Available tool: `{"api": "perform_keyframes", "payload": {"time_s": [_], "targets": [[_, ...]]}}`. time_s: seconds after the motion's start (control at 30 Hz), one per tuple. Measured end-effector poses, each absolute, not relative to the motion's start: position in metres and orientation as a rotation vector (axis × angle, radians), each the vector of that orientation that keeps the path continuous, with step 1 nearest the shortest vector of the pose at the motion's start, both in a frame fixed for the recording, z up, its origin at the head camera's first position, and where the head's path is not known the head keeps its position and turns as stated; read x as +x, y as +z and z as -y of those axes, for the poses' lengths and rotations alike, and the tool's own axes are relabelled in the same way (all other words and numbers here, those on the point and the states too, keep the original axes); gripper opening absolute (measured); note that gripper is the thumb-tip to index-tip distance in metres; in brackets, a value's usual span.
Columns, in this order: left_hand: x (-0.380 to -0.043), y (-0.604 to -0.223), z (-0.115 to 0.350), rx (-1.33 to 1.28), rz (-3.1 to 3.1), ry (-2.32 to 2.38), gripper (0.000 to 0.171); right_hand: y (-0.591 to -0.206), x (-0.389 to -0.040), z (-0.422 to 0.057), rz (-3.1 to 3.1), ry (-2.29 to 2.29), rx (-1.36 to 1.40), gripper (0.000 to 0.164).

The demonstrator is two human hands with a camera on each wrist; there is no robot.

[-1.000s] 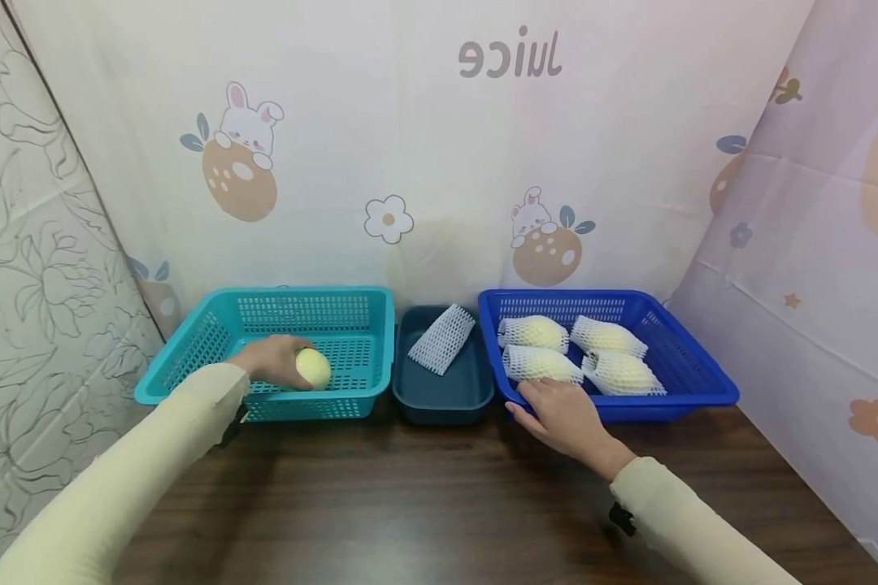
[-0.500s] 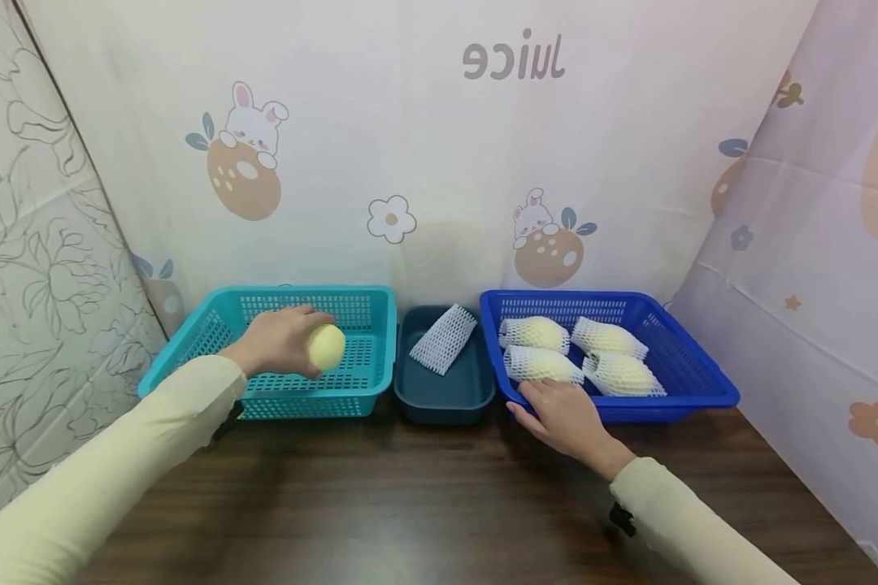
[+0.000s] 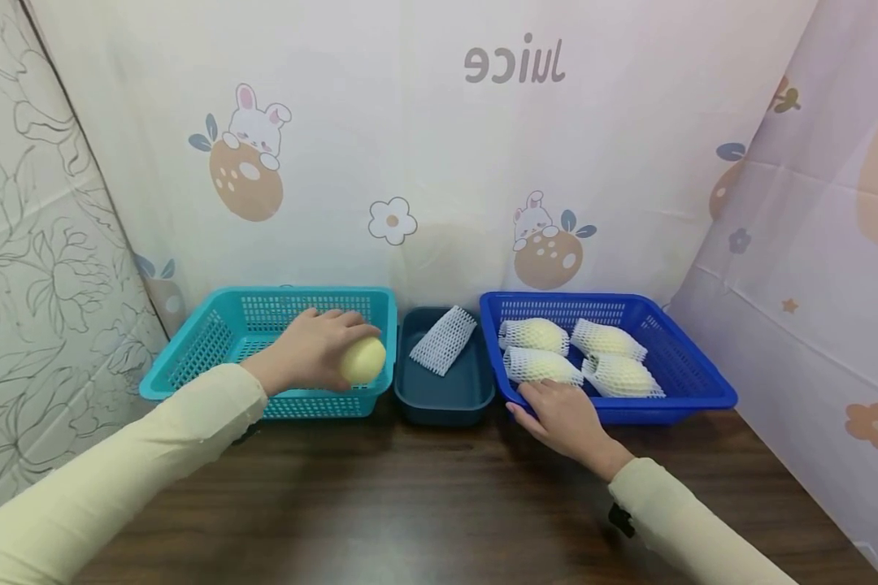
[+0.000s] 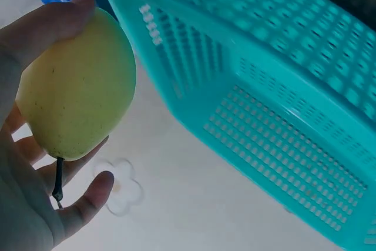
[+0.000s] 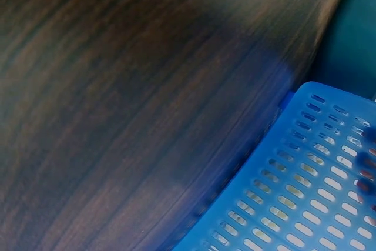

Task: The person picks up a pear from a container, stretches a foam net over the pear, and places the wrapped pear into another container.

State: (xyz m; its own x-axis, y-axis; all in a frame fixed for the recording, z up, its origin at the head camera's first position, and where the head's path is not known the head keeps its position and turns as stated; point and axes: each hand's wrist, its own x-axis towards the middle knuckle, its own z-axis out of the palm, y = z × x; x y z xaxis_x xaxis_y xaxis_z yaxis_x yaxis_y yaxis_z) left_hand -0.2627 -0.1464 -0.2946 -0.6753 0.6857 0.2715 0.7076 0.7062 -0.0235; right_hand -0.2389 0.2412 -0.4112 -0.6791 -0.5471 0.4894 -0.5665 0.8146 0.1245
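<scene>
My left hand [image 3: 310, 349] holds a pale yellow pear [image 3: 363, 361] above the right part of the teal basket [image 3: 329, 406]. In the left wrist view the pear [image 4: 79, 86] shows its dark stem, with the thumb and fingers around it. On the near rim of the blue basket [image 3: 684, 402] sits my right hand [image 3: 567, 422], its fingers hooked over the edge and the thumb outside. Several pears in white foam nets, such as the wrapped pear [image 3: 544, 367], lie inside that basket. The right wrist view shows the blue basket's slotted wall [image 5: 294, 198], with dark finger shapes behind it.
Between the two baskets stands a dark blue-grey bin [image 3: 442, 414] with a flat white foam net [image 3: 445, 340] in it. All three stand on a dark wooden table [image 3: 424, 504]. A printed curtain [image 3: 439, 162] hangs close behind them.
My left hand has lifted the pear out of the teal basket and carried it to the right, toward the bin. My right hand has stayed on the blue basket's rim.
</scene>
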Motion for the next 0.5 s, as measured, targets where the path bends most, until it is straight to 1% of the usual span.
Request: {"api": "perform_keyframes", "payload": {"time_s": [0.13,0.33,0.5], "targets": [[-0.258,-0.297,0.132,-1.194,2.574,-0.042,0.072,-0.412,-0.24,-0.242,2.471,0.049,0.824,0.025],[-0.251,-0.301,0.11,-1.305,2.527,0.081,0.073,-0.411,-0.24,-0.241,2.47,0.041,0.826,0.025],[-0.241,-0.305,0.092,-1.394,2.467,0.316,0.069,-0.41,-0.239,-0.24,2.484,0.035,0.811,0.025]]}}
